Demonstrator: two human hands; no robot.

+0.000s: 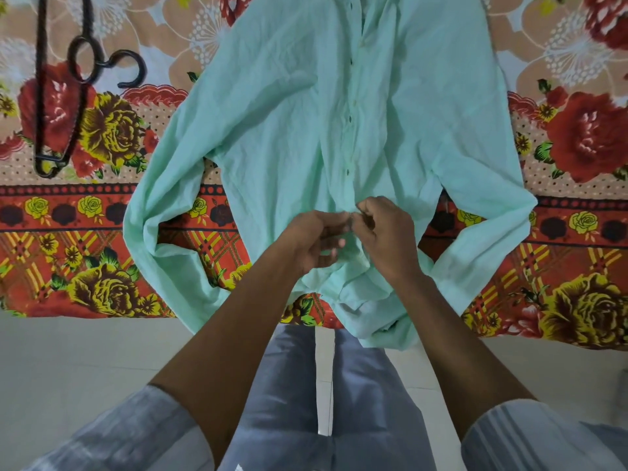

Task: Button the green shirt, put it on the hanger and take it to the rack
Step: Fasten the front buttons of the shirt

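Observation:
The mint green shirt (285, 124) lies spread flat on the flowered bedsheet (577, 137), collar far from me and hem hanging over the near edge. A line of small dark buttons runs down its front placket. My left hand (314, 237) and my right hand (387, 232) meet at the lower end of the placket, both with fingers curled, pinching the fabric edges close together. The button between them is hidden by my fingers. A dark hanger (63, 96) lies on the sheet at the far left, its hook pointing right.
The bed's near edge crosses the view just below the shirt hem. Pale tiled floor (85, 362) lies under it. My legs in grey trousers (289, 385) stand against the bed. No rack is in view.

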